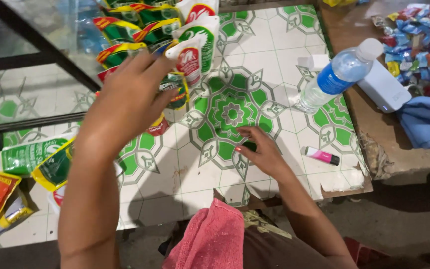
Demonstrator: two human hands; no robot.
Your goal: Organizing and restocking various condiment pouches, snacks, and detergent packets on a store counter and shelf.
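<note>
Head view: the left hand (128, 97) is raised, fingers closed on a strip of green and white sachets (185, 55). The right hand (260, 149) rests with fingers spread on the tiled bench (284, 40), empty, just below the sachets. A water bottle (337, 74) lies well right of the sachets.

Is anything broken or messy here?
Yes. The tiled mat is torn and chipped along its near right edge, with pieces missing. The water bottle lies on its side, half on the mat, leaning on a white box. The left hand holds up a strip of sachets; the right hand rests on the mat.
</note>
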